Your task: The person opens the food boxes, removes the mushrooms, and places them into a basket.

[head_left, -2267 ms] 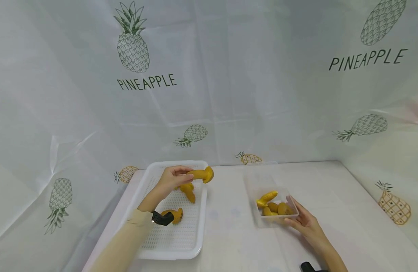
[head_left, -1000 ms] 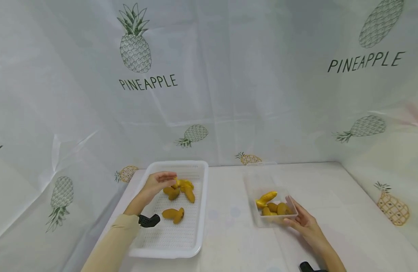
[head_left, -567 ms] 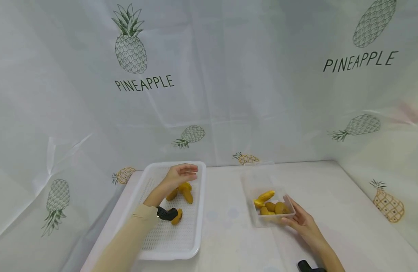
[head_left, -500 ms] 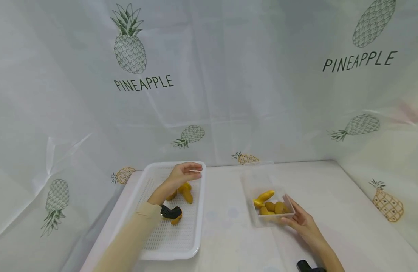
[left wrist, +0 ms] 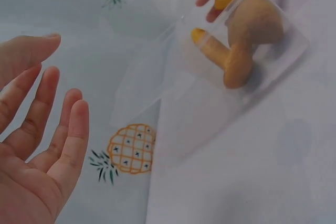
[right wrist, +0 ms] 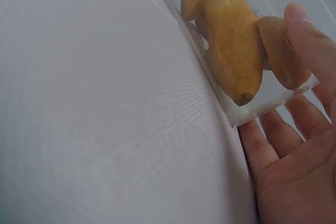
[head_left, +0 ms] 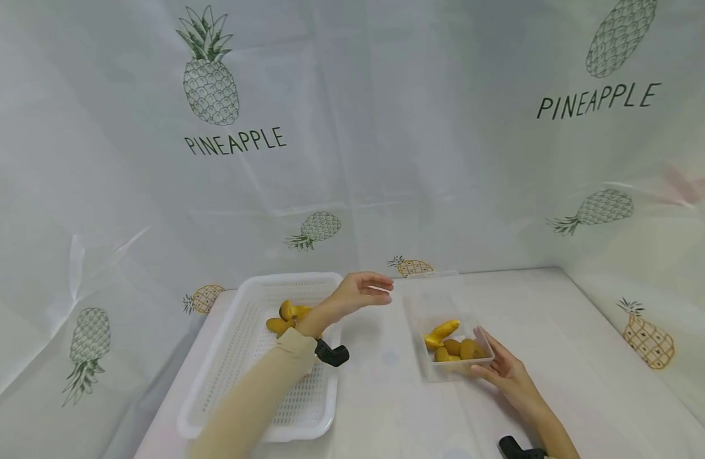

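Change noted: the left hand [head_left: 361,293] has left the white tray [head_left: 324,421], where it held a mushroom-shaped piece a little over two seconds ago. It is now past the tray's right rim, above the table [head_left: 381,395], in the gap before the clear box [head_left: 450,371].

Grip, left: fingers loosely extended, thumb well apart from them, nothing held. Grip, right: the right hand [head_left: 510,370] holds the box at its near right corner, thumb on one side and fingers on the other, as earlier.

Location of pieces: a yellow mushroom [head_left: 286,310] lies with others toward the far end of the tray; the sleeve hides part of the group, so no count there. In the box, a long yellow piece [head_left: 442,333] leans above rounder ones.

Reading: placement of the last piece in the tray appears complete, leaving the left hand free; the box is not yet emptied.
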Available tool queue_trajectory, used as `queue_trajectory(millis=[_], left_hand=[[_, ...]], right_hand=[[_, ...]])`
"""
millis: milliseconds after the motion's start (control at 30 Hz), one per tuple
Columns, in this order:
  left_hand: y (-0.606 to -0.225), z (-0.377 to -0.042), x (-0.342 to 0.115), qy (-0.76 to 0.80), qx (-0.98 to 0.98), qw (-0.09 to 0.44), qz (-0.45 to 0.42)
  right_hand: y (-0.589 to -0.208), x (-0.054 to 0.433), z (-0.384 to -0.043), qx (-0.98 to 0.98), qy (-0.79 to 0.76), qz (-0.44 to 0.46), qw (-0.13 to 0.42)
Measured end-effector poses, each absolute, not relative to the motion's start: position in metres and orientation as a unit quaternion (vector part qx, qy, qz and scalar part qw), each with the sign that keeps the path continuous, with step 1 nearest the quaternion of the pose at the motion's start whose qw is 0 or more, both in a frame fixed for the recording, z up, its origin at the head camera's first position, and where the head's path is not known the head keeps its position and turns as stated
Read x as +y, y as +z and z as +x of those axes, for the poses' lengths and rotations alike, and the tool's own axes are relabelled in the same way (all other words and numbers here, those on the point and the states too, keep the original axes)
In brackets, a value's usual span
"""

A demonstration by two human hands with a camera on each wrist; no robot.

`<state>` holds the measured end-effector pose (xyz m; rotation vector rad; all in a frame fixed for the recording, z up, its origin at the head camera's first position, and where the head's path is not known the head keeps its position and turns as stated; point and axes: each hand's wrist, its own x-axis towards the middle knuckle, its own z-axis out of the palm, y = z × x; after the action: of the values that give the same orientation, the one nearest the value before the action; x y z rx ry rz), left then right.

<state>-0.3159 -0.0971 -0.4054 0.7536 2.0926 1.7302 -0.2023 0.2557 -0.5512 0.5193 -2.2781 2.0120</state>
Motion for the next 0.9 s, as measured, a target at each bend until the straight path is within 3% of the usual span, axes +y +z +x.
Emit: queue_trajectory(millis=[900], left_hand=[[-0.445,-0.306,0.027,0.556,0.709,0.240,0.361]], right_hand=[[-0.553,0.257,-0.204,-0.725,0.663,0.185,0.037]])
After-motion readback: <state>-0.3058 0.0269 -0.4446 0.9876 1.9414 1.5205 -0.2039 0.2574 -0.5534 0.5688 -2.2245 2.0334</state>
